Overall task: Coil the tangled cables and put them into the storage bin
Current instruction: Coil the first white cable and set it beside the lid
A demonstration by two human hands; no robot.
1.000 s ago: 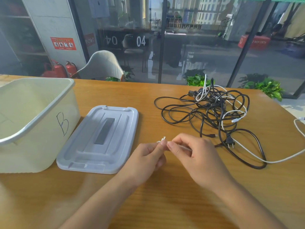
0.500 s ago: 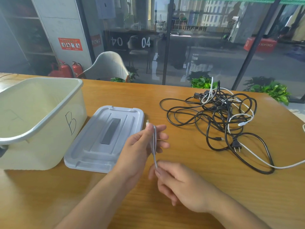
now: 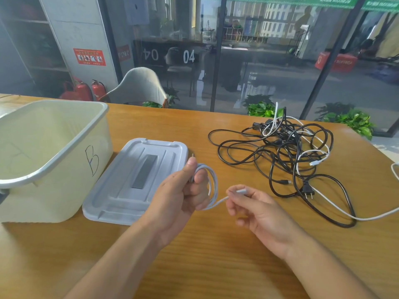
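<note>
My left hand (image 3: pixel 183 197) grips a short white cable (image 3: pixel 212 184) wound into a few loops, with one plug sticking up above the thumb. My right hand (image 3: pixel 257 209) pinches the cable's other end, its plug showing between the fingertips. A tangle of black and white cables (image 3: pixel 280 152) lies on the wooden table to the right. The cream storage bin (image 3: pixel 54 152), marked "B", stands open at the left.
The bin's grey lid (image 3: pixel 138 178) lies flat between the bin and my hands. A long white cable (image 3: pixel 356 216) trails from the tangle off the table's right edge. Beyond the far edge are a chair (image 3: pixel 140 87), plants and glass walls.
The white cable went from stretched between both hands to wound in loops in my left hand. My right hand moved right to the free end.
</note>
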